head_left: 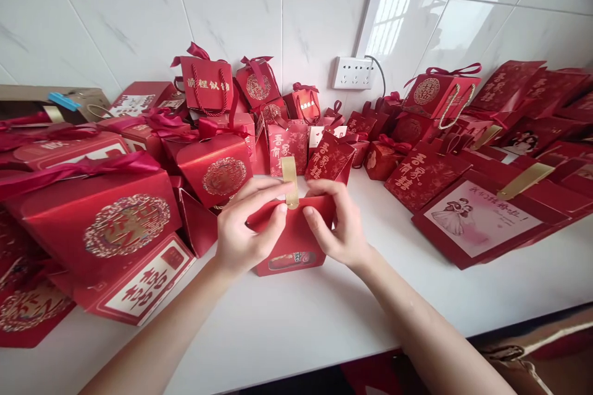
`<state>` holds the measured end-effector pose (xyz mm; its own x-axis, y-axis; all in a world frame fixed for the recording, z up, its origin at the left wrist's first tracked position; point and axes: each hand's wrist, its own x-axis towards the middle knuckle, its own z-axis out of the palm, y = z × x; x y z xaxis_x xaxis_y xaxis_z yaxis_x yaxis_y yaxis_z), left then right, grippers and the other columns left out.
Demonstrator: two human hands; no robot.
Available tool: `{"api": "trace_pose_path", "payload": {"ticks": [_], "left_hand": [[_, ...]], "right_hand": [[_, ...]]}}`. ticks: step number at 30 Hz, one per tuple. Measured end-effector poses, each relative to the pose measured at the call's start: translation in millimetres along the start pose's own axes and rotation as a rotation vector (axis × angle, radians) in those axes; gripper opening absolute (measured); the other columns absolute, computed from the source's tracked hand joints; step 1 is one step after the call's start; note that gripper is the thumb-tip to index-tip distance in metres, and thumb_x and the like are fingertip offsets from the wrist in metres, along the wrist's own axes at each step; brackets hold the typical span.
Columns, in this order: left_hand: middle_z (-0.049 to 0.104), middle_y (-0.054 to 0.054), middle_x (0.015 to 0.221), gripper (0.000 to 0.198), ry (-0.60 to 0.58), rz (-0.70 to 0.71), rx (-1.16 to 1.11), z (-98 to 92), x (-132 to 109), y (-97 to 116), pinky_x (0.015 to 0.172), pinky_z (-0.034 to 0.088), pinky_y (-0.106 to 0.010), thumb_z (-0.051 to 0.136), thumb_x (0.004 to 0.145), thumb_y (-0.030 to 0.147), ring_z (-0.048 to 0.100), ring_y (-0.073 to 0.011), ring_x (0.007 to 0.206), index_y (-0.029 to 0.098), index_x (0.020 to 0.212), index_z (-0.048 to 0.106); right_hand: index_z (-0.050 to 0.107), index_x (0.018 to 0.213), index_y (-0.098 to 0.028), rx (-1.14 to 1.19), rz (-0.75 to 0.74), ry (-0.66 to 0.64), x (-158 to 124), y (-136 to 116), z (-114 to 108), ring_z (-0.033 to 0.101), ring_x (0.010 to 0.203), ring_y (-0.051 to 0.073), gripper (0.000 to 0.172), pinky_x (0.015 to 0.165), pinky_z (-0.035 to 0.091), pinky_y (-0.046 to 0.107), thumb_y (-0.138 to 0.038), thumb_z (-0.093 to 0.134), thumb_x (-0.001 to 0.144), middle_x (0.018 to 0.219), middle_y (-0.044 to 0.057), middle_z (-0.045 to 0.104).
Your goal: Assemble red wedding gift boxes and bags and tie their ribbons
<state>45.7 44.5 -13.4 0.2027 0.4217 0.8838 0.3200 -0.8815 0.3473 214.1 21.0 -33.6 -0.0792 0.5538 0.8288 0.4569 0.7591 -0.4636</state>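
Observation:
A red gift box [296, 237] stands upright on the white table, with a small clear window low on its front showing something patterned inside. From its top edge rises a gold strap handle [290, 173]. My left hand [250, 222] pinches the box's top edge at the left, its thumb in front and its fingers by the strap. On the right side, my right hand [340, 219] grips the same top edge, thumb in front and fingers behind. The box's back is hidden.
Red gift boxes with ribbons [125, 216] crowd the left side. More boxes [287, 142] are stacked along the tiled wall. At the right lies a box with a couple picture [482, 216]. A white power strip [353, 73] is on the wall. A brown paper bag [546, 352] sits below the table edge.

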Motion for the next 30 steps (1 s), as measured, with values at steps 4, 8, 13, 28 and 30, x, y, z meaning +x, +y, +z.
{"api": "trace_pose_path", "payload": {"ticks": [4,8,13,28,30], "left_hand": [[0.07,-0.001,0.097,0.023,0.021,-0.04,-0.027,0.5,0.5,-4.2,0.082,0.057,-0.026,0.058,0.084,0.013,0.067,-0.0143,0.089,0.021,0.103,0.07],[0.07,-0.001,0.096,0.023,-0.002,-0.064,-0.024,0.2,0.5,-4.3,0.082,0.058,-0.028,0.057,0.085,0.015,0.067,-0.0152,0.089,0.021,0.103,0.07],[0.07,-0.002,0.099,0.024,-0.021,-0.047,-0.038,-0.9,0.4,-2.5,0.084,0.058,-0.028,0.056,0.085,0.014,0.067,-0.0157,0.093,0.021,0.105,0.069],[0.072,-0.001,0.098,0.019,-0.044,-0.111,-0.064,0.9,2.2,-0.1,0.081,0.058,-0.026,0.056,0.086,0.019,0.068,-0.0154,0.092,0.02,0.1,0.069],[0.072,-0.001,0.098,0.019,-0.049,-0.123,-0.074,0.8,2.5,0.2,0.081,0.057,-0.026,0.056,0.086,0.018,0.068,-0.015,0.092,0.02,0.1,0.069]], "right_hand": [[0.046,0.112,-0.023,0.189,0.125,0.097,-0.6,21.6,-13.9,0.063,0.072,0.017,0.029,0.064,0.053,0.032,-0.014,0.039,0.086,0.085,0.002,0.063],[0.053,0.097,-0.022,0.158,0.176,0.224,3.7,21.1,-18.8,0.065,0.079,0.017,0.016,0.071,0.055,0.034,-0.018,0.04,0.087,0.086,0.003,0.063],[0.056,0.097,-0.021,0.023,0.042,0.027,5.8,-0.3,-6.4,0.064,0.08,0.017,0.012,0.069,0.053,0.031,-0.017,0.051,0.087,0.09,0.004,0.064],[0.052,0.076,-0.022,0.031,0.202,0.076,6.5,-15.6,12.9,0.056,0.07,0.014,0.014,0.065,0.047,0.027,-0.022,0.053,0.089,0.074,-0.001,0.058],[0.051,0.075,-0.022,0.044,0.231,0.069,7.2,-16.9,13.5,0.056,0.071,0.015,0.015,0.066,0.047,0.028,-0.022,0.052,0.089,0.073,-0.001,0.056]]}}
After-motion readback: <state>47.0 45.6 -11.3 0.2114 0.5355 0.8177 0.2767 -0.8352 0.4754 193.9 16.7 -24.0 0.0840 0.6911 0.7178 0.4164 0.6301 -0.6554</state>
